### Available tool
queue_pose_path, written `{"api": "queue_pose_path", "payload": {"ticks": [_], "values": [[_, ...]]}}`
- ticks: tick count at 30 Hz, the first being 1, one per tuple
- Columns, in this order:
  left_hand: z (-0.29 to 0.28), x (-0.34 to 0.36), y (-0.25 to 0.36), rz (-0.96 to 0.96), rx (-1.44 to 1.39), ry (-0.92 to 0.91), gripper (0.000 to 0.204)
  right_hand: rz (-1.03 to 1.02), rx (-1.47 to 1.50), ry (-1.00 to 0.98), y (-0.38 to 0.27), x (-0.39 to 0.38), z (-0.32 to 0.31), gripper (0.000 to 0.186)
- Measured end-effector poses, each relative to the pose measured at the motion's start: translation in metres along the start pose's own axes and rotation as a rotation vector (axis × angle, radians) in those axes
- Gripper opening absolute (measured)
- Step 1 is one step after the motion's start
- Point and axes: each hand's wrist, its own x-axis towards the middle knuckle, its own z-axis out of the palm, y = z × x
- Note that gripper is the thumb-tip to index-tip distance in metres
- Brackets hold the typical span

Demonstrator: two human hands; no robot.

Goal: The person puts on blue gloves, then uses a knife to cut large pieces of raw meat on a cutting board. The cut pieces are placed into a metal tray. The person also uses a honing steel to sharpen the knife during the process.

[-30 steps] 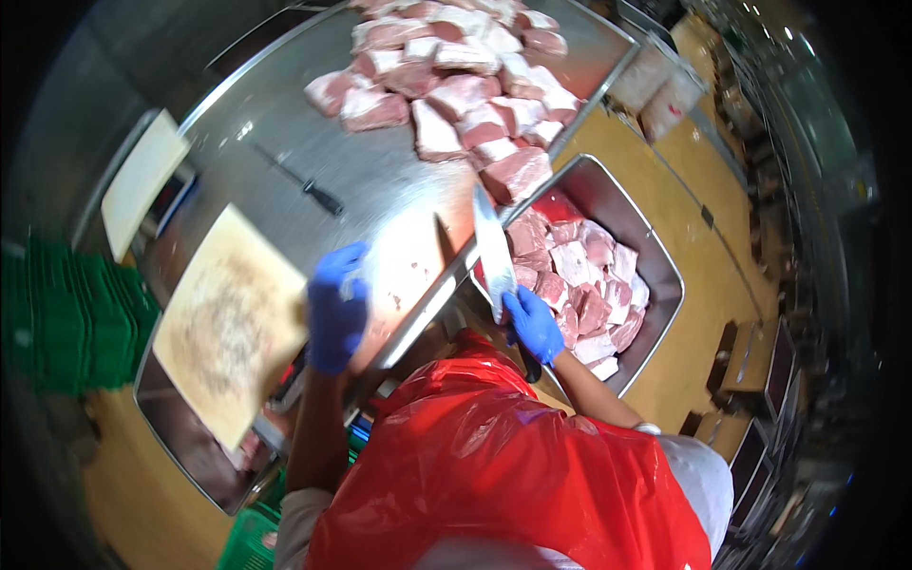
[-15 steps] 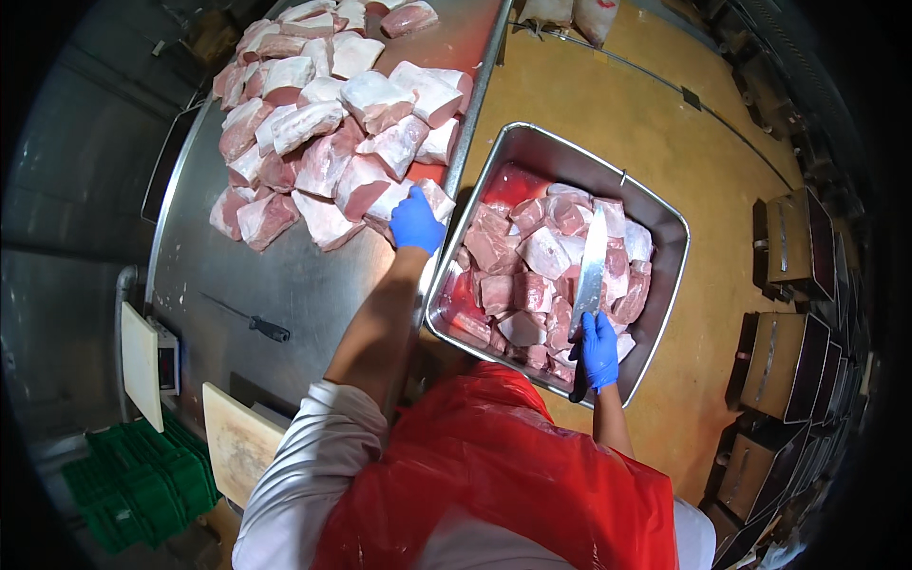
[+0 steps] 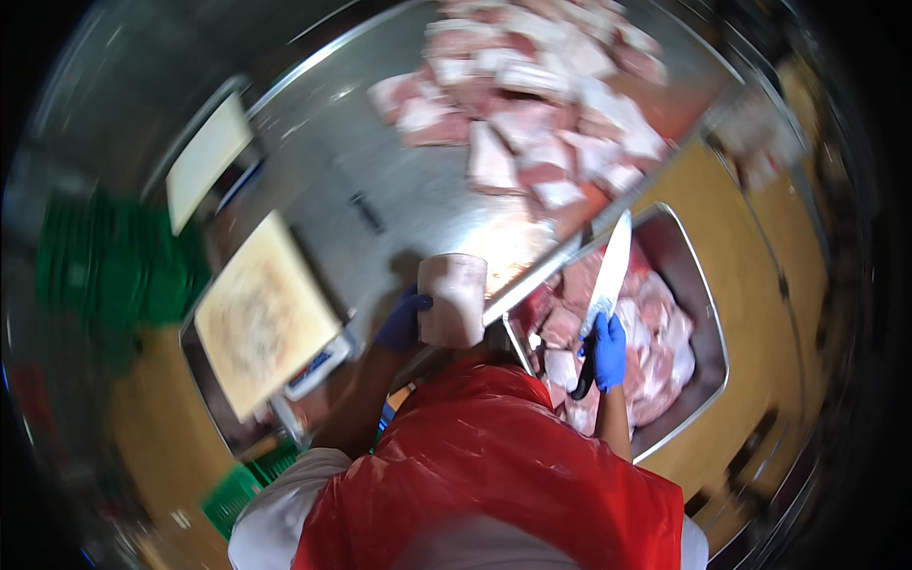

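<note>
My left hand [image 3: 404,321] in a blue glove is closed on a pale pink block of meat [image 3: 451,299], held over the steel table's near edge. My right hand [image 3: 608,351], also gloved, grips a large knife [image 3: 613,256] with a black handle, its blade over a steel tub [image 3: 706,344] of cut meat pieces [image 3: 665,370]. Farther back on the steel table [image 3: 323,180] lies a pile of pale-and-pink meat blocks [image 3: 518,138]. The view is blurred by motion.
A stained cutting board [image 3: 261,313] rests at the left by a scale [image 3: 318,369], with another board [image 3: 207,161] behind. Green crates [image 3: 114,266] stand at the far left, a green basket [image 3: 228,499] lower down. A dark sharpening rod [image 3: 366,211] lies on the table. Yellow floor [image 3: 760,237] shows at the right.
My left hand has taken a meat block from the pile and brought it back toward my body. The knife stays in my right hand. The view has swung about.
</note>
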Motion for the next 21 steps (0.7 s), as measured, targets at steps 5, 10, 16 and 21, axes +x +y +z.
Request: {"api": "queue_pose_path", "payload": {"ticks": [5, 10, 16, 21], "values": [[-0.03, -0.16, 0.085, 0.354, -0.155, 0.247, 0.058, -0.095, -0.191, -0.288, -0.002, 0.008, 0.079, 0.023], [-0.128, -0.258, 0.127, 0.961, -0.4, 0.426, 0.023, -0.254, -0.361, -0.613, -0.037, 0.006, 0.21, 0.029], [-0.153, -0.243, 0.114, 0.937, -0.415, 0.581, 0.019, -0.386, -0.254, -0.882, -0.08, -0.11, 0.374, 0.028], [-0.071, -0.325, 0.1, 0.55, 0.338, 0.283, 0.019, -0.311, -0.215, -0.865, -0.07, -0.175, 0.397, 0.029]]}}
